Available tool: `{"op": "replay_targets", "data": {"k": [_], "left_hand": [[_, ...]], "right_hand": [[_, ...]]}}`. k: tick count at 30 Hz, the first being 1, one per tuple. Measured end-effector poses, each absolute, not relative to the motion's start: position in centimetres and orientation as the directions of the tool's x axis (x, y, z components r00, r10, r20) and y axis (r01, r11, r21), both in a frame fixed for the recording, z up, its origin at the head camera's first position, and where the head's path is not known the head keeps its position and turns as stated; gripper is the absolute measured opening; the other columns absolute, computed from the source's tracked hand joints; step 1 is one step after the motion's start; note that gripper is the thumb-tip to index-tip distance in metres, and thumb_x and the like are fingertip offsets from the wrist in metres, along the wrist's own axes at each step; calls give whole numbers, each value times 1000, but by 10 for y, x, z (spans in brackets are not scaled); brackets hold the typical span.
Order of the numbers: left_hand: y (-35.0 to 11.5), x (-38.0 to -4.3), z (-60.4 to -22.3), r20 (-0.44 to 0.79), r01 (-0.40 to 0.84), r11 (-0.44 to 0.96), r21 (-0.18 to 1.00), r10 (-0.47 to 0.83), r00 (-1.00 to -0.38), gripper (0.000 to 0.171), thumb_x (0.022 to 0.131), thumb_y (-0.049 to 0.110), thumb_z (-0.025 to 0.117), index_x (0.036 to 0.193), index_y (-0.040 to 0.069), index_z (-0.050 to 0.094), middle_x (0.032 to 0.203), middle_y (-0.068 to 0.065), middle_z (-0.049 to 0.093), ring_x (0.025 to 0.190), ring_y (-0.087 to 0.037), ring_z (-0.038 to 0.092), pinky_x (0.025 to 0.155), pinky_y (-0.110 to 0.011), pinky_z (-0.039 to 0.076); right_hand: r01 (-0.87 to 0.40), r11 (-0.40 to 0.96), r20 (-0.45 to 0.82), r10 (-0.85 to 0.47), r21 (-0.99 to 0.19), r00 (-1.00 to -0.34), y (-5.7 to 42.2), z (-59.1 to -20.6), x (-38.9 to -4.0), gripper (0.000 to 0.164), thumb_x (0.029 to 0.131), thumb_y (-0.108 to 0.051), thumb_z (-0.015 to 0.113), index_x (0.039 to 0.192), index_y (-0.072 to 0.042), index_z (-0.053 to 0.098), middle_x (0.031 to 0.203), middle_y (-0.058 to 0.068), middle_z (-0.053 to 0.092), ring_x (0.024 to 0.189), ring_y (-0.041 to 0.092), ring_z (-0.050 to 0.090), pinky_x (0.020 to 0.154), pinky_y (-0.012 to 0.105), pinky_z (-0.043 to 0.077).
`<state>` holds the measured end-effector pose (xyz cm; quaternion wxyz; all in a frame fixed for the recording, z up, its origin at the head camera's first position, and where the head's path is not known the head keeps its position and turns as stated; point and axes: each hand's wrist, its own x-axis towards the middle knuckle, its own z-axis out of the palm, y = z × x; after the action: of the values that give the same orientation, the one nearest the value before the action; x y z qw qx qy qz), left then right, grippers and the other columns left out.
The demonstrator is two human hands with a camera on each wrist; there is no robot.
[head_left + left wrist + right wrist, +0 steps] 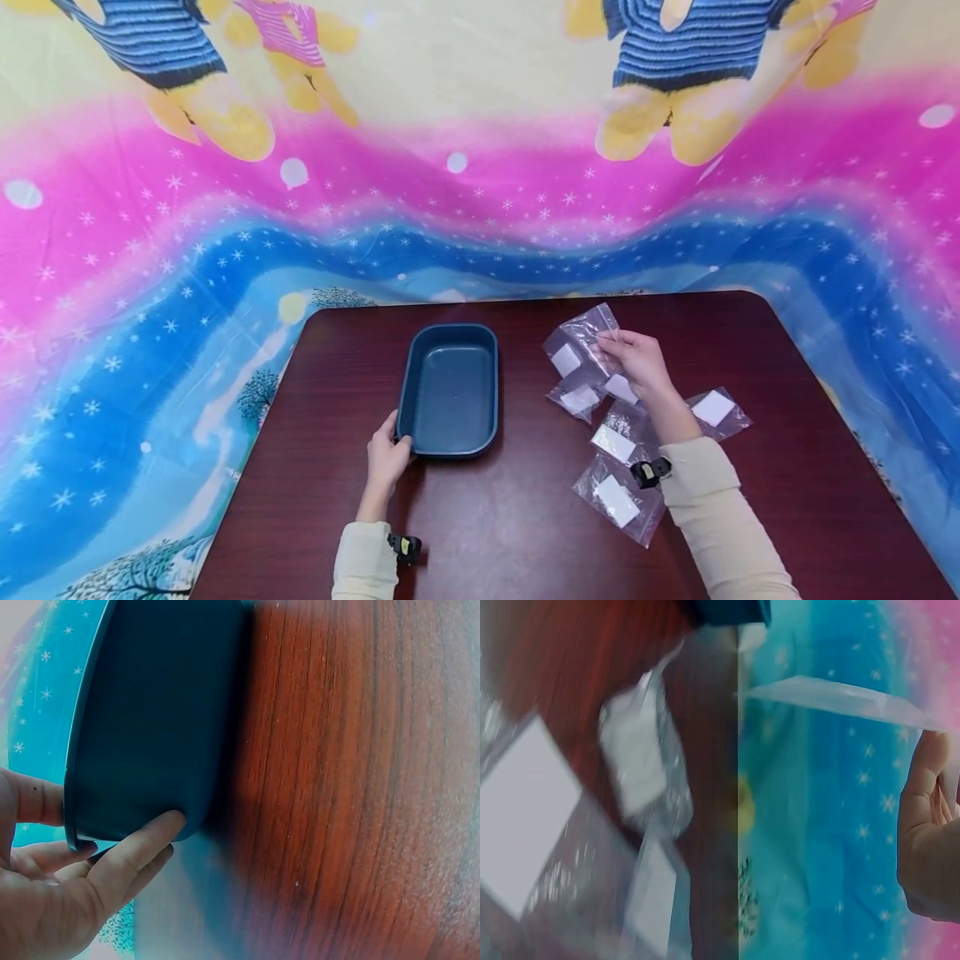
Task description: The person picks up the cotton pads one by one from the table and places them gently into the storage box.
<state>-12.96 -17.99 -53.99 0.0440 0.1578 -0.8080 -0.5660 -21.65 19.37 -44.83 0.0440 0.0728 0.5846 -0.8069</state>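
Note:
My left hand [386, 458] grips the near left corner of a dark blue rectangular plastic bin [453, 400], which stands on the table with nothing inside. In the left wrist view, the thumb is at the rim and fingers [139, 851] lie against the outer wall. My right hand [641, 365] pinches a clear plastic bag [592, 329] by its edge, above other bags right of the bin. A white card-like piece [566, 360] shows at that bag. In the right wrist view, the pinched bag [847, 703] appears nearly edge-on.
Several clear bags with white pieces lie on the table's right half, including a near bag [618, 504], a middle bag [617, 442] and a far-right bag [716, 408]. A printed cloth [465, 208] hangs behind the dark wooden table [510, 533].

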Motion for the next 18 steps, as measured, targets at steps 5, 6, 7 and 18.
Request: {"op": "replay_targets", "data": {"k": [5,6,7,18], "left_hand": [[-179,-130,-541,-102,-202,317,927,-305,-947,57,76,-10,45,132,-3,44,121,-25,53,96,-34,55,56,-36,55],[-179,-130,-541,-102,-202,320,926,-303,-948,57,76,-10,46,132,-3,43,122,-25,52,96,-34,55,56,-36,55],[-179,-130,-541,-103,-203,321,925,-302,-948,57,77,-10,46,133,-3,43,122,-25,52,96,-34,55,56,-36,55],[-180,-129,-540,-106,-208,329,921,-301,-948,57,77,-8,46,134,-2,43,123,-24,51,99,-34,54,57,-36,55]], "right_hand": [[179,-326,-192,6,-928,-981,172,-447,-225,24,86,6,56,73,-12,67,63,0,66,57,7,62,53,18,52],[180,-324,-192,4,-929,-981,167,-447,-226,25,86,6,56,72,-12,67,63,0,66,57,7,62,52,18,52],[181,-323,-191,1,-929,-982,163,-447,-227,26,86,6,56,72,-12,67,62,0,66,57,6,62,52,18,52],[222,-269,-225,-17,-937,-974,109,-444,-235,9,84,5,59,83,-2,65,61,1,63,53,7,59,47,19,50]]}}
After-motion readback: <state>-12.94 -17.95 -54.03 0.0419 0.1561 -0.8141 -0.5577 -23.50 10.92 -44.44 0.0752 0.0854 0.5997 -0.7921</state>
